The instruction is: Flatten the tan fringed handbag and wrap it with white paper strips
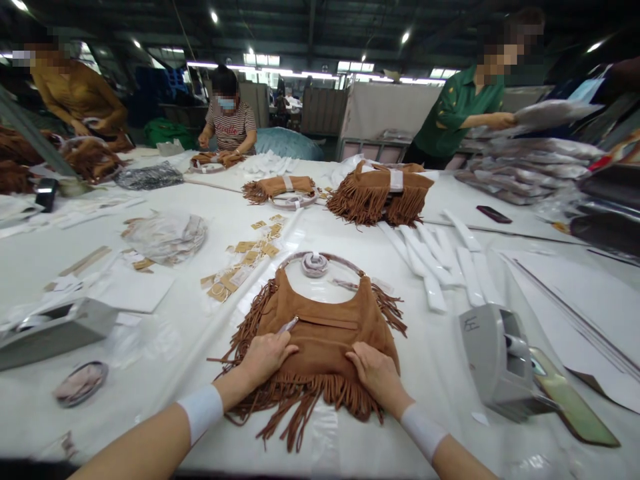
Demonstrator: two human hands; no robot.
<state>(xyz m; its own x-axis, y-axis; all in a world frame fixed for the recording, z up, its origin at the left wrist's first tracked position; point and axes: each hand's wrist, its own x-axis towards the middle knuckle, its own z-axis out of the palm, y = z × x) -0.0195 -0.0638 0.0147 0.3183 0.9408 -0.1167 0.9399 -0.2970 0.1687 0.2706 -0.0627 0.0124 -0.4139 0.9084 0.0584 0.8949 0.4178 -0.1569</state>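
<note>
A brown suede handbag (320, 313) with long fringe lies flat on the table in front of me, its handle pointing away. Across its front runs a zipper (327, 323), with a wrapped zipper pull (289, 326) at the left end. My left hand (265, 360) grips the bag's left side just below that pull, fingers curled. On the lower right front, my right hand (375, 373) holds the bag with its thumb on top; its other fingers are partly hidden. Inside the handle loop sits a rolled, wrapped strap (315, 264).
Tape dispensers stand at right (495, 360) and left (55, 327). Tan tags (245, 257), white strips (435, 260), a green phone (575, 400) and stacked fringed bags (380, 193) lie around. Three people work beyond, one in green (455, 110) holding a plastic-wrapped package (550, 115).
</note>
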